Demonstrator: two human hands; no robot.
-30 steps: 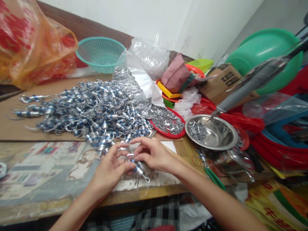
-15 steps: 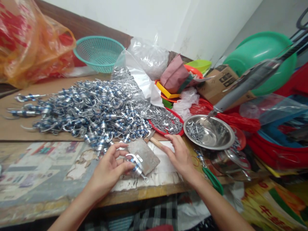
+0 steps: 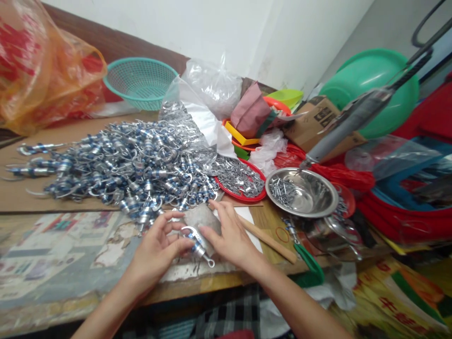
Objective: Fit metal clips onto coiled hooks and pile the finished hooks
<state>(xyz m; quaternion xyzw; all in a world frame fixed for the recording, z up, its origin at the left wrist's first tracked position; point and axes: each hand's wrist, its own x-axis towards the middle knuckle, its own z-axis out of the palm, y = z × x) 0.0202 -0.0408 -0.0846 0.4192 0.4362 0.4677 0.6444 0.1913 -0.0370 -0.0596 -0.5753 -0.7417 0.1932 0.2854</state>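
Observation:
My left hand pinches a small blue and silver metal hook part near the table's front edge. My right hand lies over a grey metal scraper blade, fingers stretched, its fingertips close to the held part. The scraper's wooden handle runs out to the right from under my hand. A large heap of the same blue and silver hook parts covers the brown cardboard just beyond both hands.
A red tray of small metal clips and a steel bowl with screws stand right of the heap. A grey powered driver hangs over the bowl. Teal basket, plastic bags, green basin and red tubs crowd the back and right.
My right hand went right to the scraper's handle, then came back left onto the blade beside the held part. The scraper has turned. My left hand stayed put with the part.

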